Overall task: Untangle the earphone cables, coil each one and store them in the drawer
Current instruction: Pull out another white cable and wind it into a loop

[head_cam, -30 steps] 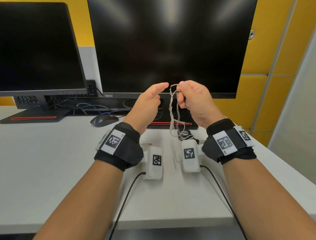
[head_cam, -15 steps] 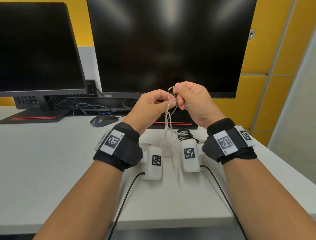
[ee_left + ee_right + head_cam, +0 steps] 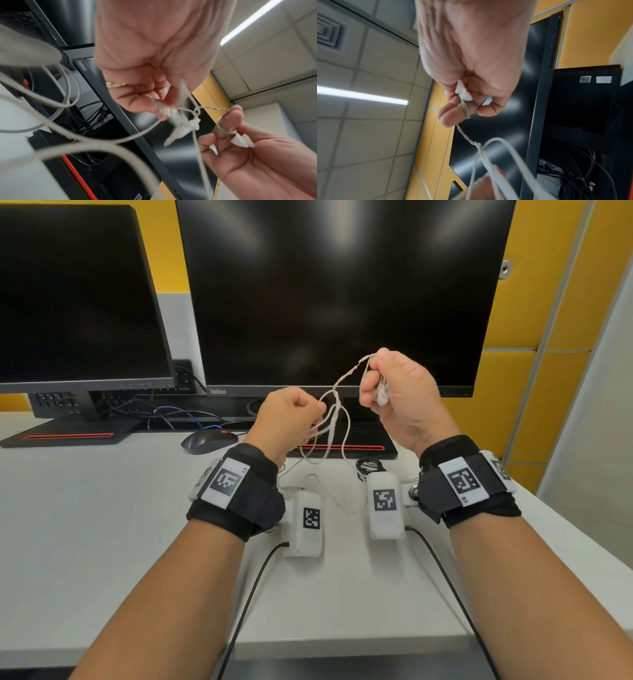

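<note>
A white earphone cable (image 3: 337, 414) hangs tangled in the air between my two hands, above the white desk (image 3: 85, 525). My right hand (image 3: 399, 392) is raised highest and holds the white earbuds (image 3: 463, 93) in its curled fingers, the twisted wire running over a fingertip. Lower and to the left, my left hand (image 3: 291, 414) pinches the cable at its knotted part (image 3: 195, 115). Loose loops trail down onto the desk (image 3: 342, 498). A second, black earphone cable (image 3: 368, 465) lies bunched on the desk behind the right wrist unit. No drawer is in view.
Two dark monitors (image 3: 342, 296) stand at the back of the desk, with a black mouse (image 3: 209, 440) and cables between their red-striped bases. Black leads run from the wrist units off the desk's front edge (image 3: 308, 645). Yellow cabinet panels stand to the right.
My hands have drawn apart: the left closed on the cable and moved down-left, the right lifted up-right with the earbuds. The cable now stretches between them.
</note>
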### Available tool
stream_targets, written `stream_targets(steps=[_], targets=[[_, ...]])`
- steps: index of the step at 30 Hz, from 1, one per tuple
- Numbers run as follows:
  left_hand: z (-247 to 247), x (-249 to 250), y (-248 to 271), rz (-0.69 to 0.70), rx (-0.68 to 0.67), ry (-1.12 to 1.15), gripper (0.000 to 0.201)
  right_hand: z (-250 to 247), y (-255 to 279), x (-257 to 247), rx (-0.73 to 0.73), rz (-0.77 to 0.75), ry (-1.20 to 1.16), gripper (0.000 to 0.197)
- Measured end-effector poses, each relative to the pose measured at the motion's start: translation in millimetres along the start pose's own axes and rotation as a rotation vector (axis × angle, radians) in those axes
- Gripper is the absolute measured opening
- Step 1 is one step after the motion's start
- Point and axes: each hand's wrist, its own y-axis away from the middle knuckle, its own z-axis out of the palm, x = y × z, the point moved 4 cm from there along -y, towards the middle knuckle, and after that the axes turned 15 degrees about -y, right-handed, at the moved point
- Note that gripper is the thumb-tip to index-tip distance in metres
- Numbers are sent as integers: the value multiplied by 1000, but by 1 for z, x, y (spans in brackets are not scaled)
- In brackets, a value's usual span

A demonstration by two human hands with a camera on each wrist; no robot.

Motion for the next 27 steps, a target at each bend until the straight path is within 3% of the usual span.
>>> stream_targets(steps=[5,9,14,17,20,24,27], targets=[[1,-7,0,-134,-85,-159,17,-1,0,-7,64,-66,-95,27],[5,-7,4,-103,-233,-373,17,-7,-1,-10,128,-151,-175,24],[12,-6,10,-93,-441,-470,14,-13,-3,-13,196,-230,-128,22],[12,-4,10,-98,-416,-484,13,-15,-3,-12,202,-219,-95,23],[9,-5,6,-80,-302,-448,16,-9,-2,-9,134,-151,-48,26],[4,1,2,10,-135,-209,19,-1,0,-5,27,-65,-36,27],[7,11,4,112,-137,-82,27,6,3,-2,-41,-21,-74,27]])
